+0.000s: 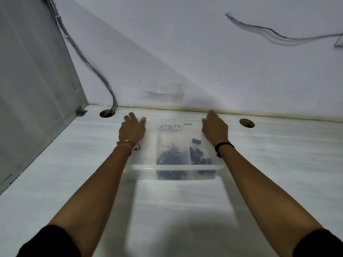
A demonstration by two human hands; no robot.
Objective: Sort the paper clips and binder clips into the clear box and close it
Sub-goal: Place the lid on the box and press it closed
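Observation:
A clear plastic box stands on the white desk, its see-through lid over it. Inside, blue paper clips fill the middle compartment and black binder clips lie in the right one. My left hand rests on the box's far left part, fingers spread and blurred. At the far right edge of the box lies my right hand, fingers reaching toward the wall. One small dark clip lies on the desk behind the box.
The white desk ends at a white wall. Two round cable holes sit near the back edge, with cables running up from the left one. A grey partition closes the left side.

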